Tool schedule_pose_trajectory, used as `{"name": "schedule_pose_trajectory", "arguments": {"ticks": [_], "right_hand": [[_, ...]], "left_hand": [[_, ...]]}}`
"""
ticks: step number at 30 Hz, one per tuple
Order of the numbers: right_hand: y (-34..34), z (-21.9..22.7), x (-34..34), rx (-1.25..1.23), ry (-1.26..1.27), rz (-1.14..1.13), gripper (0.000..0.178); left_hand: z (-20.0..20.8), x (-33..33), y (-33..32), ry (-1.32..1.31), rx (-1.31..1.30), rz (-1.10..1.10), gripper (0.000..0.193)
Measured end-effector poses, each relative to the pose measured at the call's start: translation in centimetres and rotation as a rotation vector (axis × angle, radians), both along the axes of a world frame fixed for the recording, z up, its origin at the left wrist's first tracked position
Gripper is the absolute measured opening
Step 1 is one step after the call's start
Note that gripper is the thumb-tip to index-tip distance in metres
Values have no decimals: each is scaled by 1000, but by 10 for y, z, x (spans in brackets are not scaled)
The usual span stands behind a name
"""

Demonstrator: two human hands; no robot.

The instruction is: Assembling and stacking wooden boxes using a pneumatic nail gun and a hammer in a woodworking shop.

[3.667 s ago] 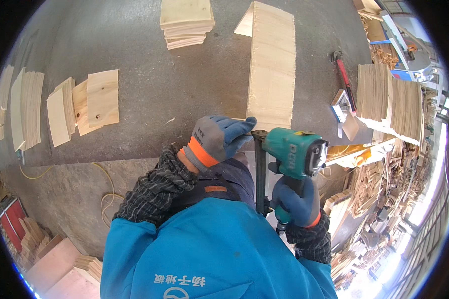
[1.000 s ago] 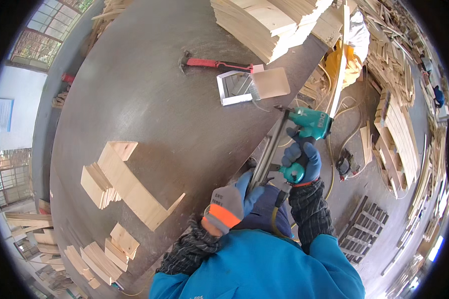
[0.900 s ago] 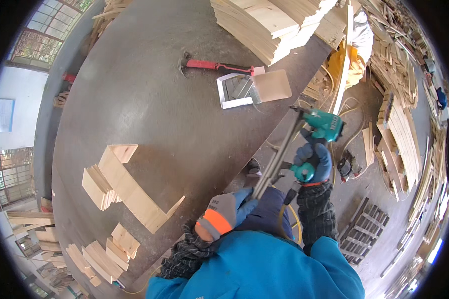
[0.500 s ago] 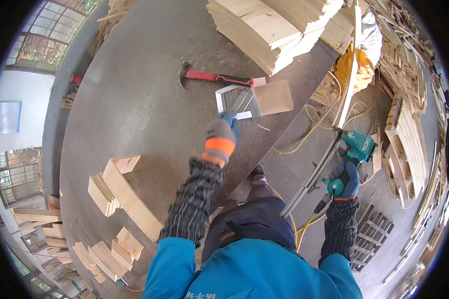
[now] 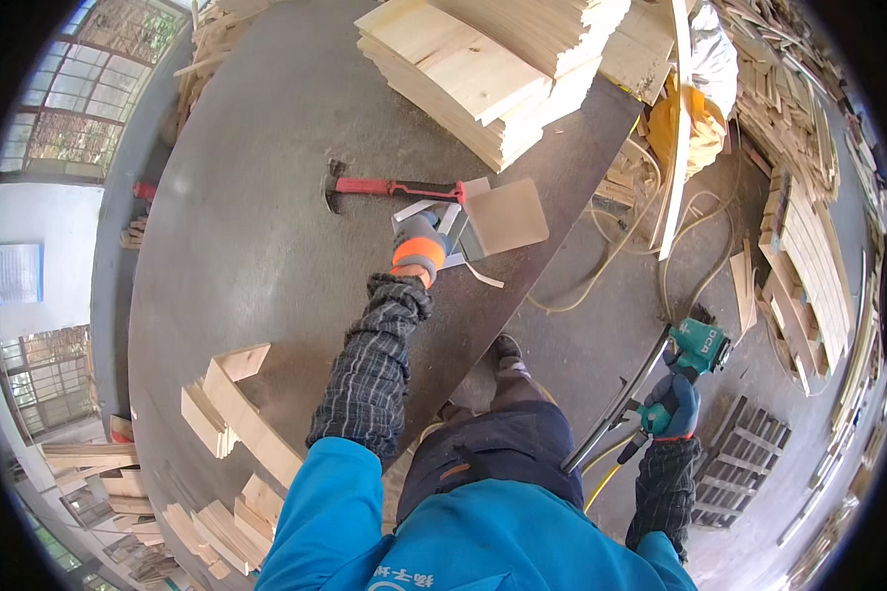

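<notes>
In my right hand [image 5: 672, 402] is a green pneumatic nail gun [image 5: 698, 347]; the blue-gloved fingers wrap round its handle. Its long metal magazine [image 5: 616, 414] slants down toward my waist. My left hand [image 5: 421, 241], in a grey glove with an orange band, reaches over a small white cardboard box [image 5: 455, 260] on the dark table. Grey metal strips show in the box beside the hand. The left fingertips are hidden, so what they hold does not show. The box's brown flap [image 5: 508, 215] lies folded out to the right. Just beyond the box rests a red-and-black hammer [image 5: 394, 187].
A tall stack of wooden boards [image 5: 453, 74] stands on the table's far side. Cut wood pieces [image 5: 246, 419] lie near left. Air hoses [image 5: 601, 281] loop over the floor at right, with a pallet [image 5: 739, 463] and wood piles [image 5: 808, 256]. The table edge [image 5: 522, 305] runs diagonally.
My left hand has moved from the near side of the box to over its left part, covering the strips. The right hand keeps the nail gun, lower in view.
</notes>
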State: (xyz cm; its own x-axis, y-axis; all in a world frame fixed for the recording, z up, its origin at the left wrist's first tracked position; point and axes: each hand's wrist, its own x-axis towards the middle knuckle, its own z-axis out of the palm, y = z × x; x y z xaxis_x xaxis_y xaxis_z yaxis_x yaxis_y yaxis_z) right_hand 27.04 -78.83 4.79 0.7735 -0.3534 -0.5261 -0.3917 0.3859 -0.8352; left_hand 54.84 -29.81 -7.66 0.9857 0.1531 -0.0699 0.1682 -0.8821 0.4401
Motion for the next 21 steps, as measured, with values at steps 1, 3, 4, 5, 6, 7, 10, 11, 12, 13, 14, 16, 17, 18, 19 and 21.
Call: {"name": "schedule_pose_trajectory", "arguments": {"ticks": [1, 3, 4, 5, 6, 7, 10, 11, 12, 13, 14, 16, 17, 18, 19, 21], "right_hand": [[-3, -3, 0, 2, -1, 1, 38], [-8, -9, 3, 94, 9, 48, 35], [-8, -11, 5, 96, 10, 49, 35], [-7, -13, 10, 97, 5, 61, 35], [-4, -13, 16, 95, -1, 70, 34], [-3, -13, 20, 92, 4, 65, 34], [1, -5, 32, 61, -29, 103, 34], [4, -2, 37, 83, -40, 124, 34], [7, 2, 41, 105, -52, 141, 34], [11, 5, 45, 98, -57, 137, 34], [15, 8, 49, 143, -102, 131, 47], [31, 31, 62, 248, -167, 139, 76], [38, 41, 70, 226, -169, 121, 76], [42, 52, 77, 215, -173, 207, 81], [44, 62, 78, 199, -171, 286, 86], [55, 82, 81, 256, -214, 289, 84]], "left_hand": [[-1, 9, 5, 178, -112, 59, 34], [0, 15, 12, 357, -222, 118, 33], [2, 15, 15, 384, -222, 129, 28], [5, 14, 18, 409, -221, 142, 23], [8, 11, 20, 377, -256, 164, 24], [17, 11, 15, 383, -258, 160, 24], [53, 13, 6, 424, -215, 111, 22], [66, 12, 7, 425, -239, 113, 26], [78, 11, 8, 426, -262, 111, 31], [85, 8, 10, 422, -268, 104, 31], [91, 2, 12, 294, -309, 40, 29], [121, -14, -2, 182, -493, -24, 21], [136, -21, -13, 185, -511, -46, 21], [150, -31, -22, 252, -697, -24, 21], [161, -43, -35, 329, -884, -6, 20], [203, -70, -67, 395, -1006, -18, 19]]}}
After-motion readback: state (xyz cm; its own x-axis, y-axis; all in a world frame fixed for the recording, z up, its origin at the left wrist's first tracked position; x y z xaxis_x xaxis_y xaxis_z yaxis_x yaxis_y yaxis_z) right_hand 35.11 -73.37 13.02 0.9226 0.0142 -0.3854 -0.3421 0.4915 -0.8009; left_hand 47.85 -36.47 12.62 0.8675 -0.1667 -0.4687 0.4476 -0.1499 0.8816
